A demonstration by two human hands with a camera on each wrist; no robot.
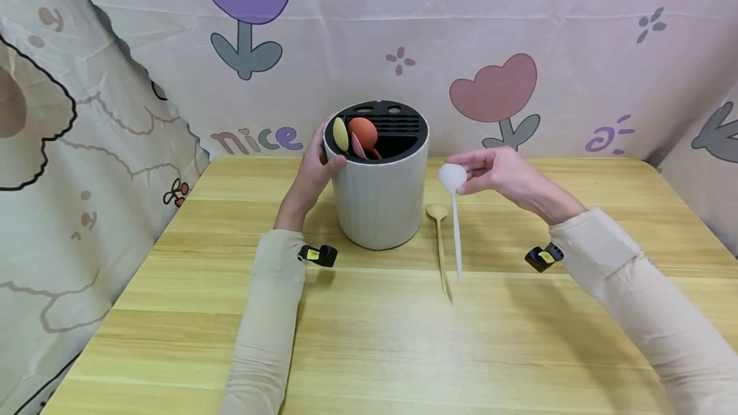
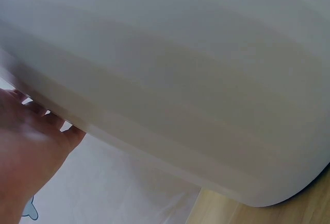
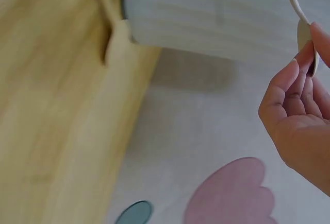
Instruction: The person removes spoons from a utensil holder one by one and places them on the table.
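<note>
A white ribbed utensil holder (image 1: 380, 210) with a black slotted top stands upright on the table. My left hand (image 1: 314, 165) grips its left side near the rim, thumb in front; the left wrist view shows the fingers against its wall. With my right hand (image 1: 498, 175) I pinch a white spoon (image 1: 453, 178) by its round head, the handle hanging down. The right wrist view shows fingertips and thumb on the spoon head (image 3: 304, 36). A yellow spoon (image 1: 437, 212) lies on the table between the holder and the white spoon.
Inside the holder's openings stand a yellow utensil head (image 1: 341, 134), an orange-red one (image 1: 362, 133) and a pink one (image 1: 357, 146). The wooden table (image 1: 369, 344) ends at the back against a patterned cloth (image 1: 346, 63).
</note>
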